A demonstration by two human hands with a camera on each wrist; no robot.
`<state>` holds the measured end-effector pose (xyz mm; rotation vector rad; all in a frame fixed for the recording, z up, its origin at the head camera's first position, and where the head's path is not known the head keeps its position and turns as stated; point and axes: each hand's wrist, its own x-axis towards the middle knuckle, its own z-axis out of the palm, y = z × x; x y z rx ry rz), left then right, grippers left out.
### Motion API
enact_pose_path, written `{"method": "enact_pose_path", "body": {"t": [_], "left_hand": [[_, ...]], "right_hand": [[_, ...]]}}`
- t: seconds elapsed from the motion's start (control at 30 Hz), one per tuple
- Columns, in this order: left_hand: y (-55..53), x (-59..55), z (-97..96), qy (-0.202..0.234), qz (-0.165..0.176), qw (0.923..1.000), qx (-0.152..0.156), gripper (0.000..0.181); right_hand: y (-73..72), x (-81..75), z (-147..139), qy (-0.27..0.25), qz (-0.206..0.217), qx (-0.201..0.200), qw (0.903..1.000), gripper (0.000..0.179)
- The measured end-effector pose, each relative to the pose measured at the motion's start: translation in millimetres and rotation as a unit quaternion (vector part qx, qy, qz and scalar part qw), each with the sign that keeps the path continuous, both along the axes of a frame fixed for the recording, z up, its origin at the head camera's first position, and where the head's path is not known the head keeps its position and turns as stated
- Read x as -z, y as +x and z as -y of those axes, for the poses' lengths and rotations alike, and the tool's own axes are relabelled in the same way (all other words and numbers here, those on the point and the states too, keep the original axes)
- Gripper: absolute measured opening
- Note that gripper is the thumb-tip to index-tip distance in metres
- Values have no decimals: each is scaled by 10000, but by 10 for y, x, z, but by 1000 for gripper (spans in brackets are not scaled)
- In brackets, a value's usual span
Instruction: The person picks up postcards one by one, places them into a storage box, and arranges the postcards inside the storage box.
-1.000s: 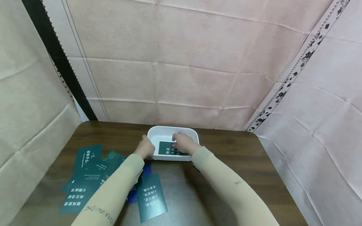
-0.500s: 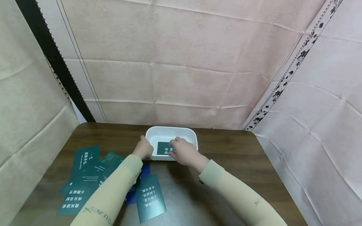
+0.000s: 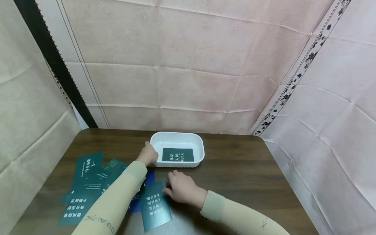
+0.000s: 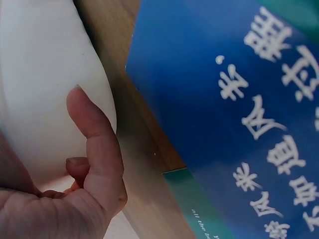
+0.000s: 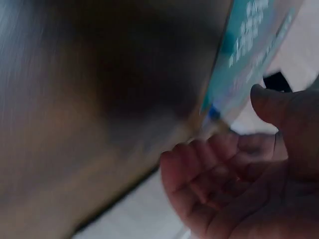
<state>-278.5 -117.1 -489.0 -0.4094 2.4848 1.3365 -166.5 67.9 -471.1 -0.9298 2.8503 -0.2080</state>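
Observation:
My left hand (image 3: 148, 154) holds the left end of a white tray (image 3: 177, 135), its fingers at the wall. In the left wrist view, one finger of the left hand (image 4: 97, 164) lies against the outer side of the tray (image 4: 45, 59). A dark green card (image 3: 178, 155) with white lettering lies in the tray. My right hand (image 3: 182, 189) is over the table just right of a teal card (image 3: 155, 209). In the blurred right wrist view, the fingers of that hand (image 5: 234, 184) are loosely curved with nothing between them; the card (image 5: 239, 50) shows beyond.
Several green cards (image 3: 80, 195) overlap on the left of the wooden table (image 3: 235, 182). A blue card (image 3: 135, 205) lies partly under the teal card, half hidden by my left sleeve (image 3: 111, 202). Pale cloth (image 3: 188, 81) hangs behind the table and at both sides.
My right hand has drawn back out of the tray toward me, leaving the green card there, and stands beside the teal card. The left hand stays on the tray.

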Motion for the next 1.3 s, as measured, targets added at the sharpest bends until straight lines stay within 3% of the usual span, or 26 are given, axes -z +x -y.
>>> {"method": "enact_pose_path", "body": {"t": [0.3, 0.57, 0.87, 1.3], "left_hand": [[8, -9, -13, -39, 6, 10000, -38, 80], [29, -19, -23, -53, -166, 9998, -10, 79], [44, -10, -24, -73, -210, 9997, 44, 79], [43, -18, -19, -32, -154, 9999, -17, 80]], "right_hand": [[168, 163, 223, 769, 412, 599, 9944, 91], [230, 175, 377, 1311, 329, 867, 9870, 115], [207, 243, 420, 1601, -225, 1100, 9807, 110], [92, 163, 353, 2005, 141, 1264, 9714, 108]]}}
